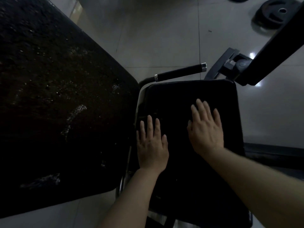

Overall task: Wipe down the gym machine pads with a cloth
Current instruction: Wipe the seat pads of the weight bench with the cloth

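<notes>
Both hands lie flat with fingers spread on the black seat pad (189, 92): left hand (152, 145) near its left edge, right hand (205, 129) toward the middle. No cloth can be made out beneath them.

Dim gym floor, pale glossy tiles (156, 30) w/ dark grout lines.
Black weight plate (276, 13) lies flat on tiles at top right; light glare spots on floor nr machine's grey pivot bracket (236, 65); chrome-capped black handle bar (180, 72) crosses mid-frame.
</notes>
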A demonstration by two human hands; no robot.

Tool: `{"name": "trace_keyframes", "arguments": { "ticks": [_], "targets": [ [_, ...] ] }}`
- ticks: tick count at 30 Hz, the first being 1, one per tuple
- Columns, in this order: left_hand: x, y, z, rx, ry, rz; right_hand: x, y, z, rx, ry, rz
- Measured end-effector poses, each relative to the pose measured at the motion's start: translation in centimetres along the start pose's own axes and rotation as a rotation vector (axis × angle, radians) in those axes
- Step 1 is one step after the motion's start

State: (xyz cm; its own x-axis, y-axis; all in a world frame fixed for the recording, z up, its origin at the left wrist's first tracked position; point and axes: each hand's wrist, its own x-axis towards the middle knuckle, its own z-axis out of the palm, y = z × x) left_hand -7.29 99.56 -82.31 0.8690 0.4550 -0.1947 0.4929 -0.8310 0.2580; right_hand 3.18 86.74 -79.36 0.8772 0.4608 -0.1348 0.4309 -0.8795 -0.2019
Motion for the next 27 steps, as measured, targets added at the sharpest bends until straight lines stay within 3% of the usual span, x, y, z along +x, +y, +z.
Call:
{"name": "trace_keyframes", "arguments": {
  "ticks": [7, 15, 18, 21, 27],
  "targets": [
    [-7.5, -0.2, 1.8, 0.045, -0.023, 0.054, -9.9, -1.1, 2.5, 0.080, 0.082, -0.013],
    [0.3, -0.5, -0.9, 0.024, -0.139, 0.152, -9.1, -1.8, 3.1, 0.011, 0.149, 0.049],
    [1.1, 0.2, -0.6, 0.015, -0.063, 0.112, -8.9, -1.8, 3.2, -0.014, 0.152, 0.050],
    [-2.4, 0.0, 0.3, 0.018, -0.004, 0.140, -9.0, -1.8, 3.4, -0.020, 0.153, 0.047],
    [-10.9, -1.1, 2.2, 0.059, -0.054, 0.156, -8.6, -1.2, 3.6, -0.053, 0.157, -0.026]
  ]
}}
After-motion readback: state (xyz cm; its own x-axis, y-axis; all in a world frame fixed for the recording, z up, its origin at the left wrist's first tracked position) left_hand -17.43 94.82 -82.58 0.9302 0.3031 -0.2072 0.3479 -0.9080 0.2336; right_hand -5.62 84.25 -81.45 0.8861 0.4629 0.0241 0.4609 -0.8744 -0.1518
